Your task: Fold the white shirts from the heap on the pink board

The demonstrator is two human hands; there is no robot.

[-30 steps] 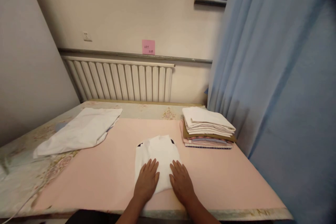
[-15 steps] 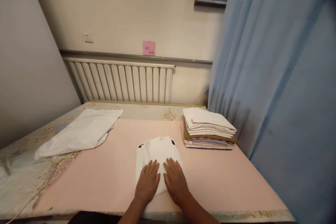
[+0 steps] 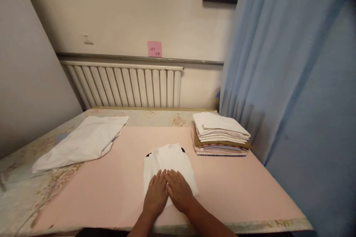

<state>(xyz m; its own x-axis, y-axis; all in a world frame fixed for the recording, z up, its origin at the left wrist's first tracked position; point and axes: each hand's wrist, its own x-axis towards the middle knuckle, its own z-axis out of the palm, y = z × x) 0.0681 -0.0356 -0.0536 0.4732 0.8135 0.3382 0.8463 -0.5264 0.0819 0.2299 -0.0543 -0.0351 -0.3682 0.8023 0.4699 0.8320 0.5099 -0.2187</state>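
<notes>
A white folded garment (image 3: 172, 155) with small black patches at its far corners lies flat on a pink cloth (image 3: 111, 196). My left hand (image 3: 156, 192) rests palm down on its near left part, fingers stretched forward. Beside it, my right hand (image 3: 179, 190) also lies flat on the white fabric, and the two hands touch at the thumbs and fingertips. Neither hand grasps anything. The near edge of the garment is partly hidden under the hands.
To the right stands a stack of folded cloths (image 3: 221, 133), white on top. White fabric (image 3: 86, 142) lies spread at the left on a floral sheet (image 3: 178, 119). A blue curtain (image 3: 278, 81) hangs along the right side. A radiator (image 3: 125, 87) is behind the bed.
My right hand has slid left across the white garment until it meets my left hand. The garment's right side shows more now. The view has shifted slightly.
</notes>
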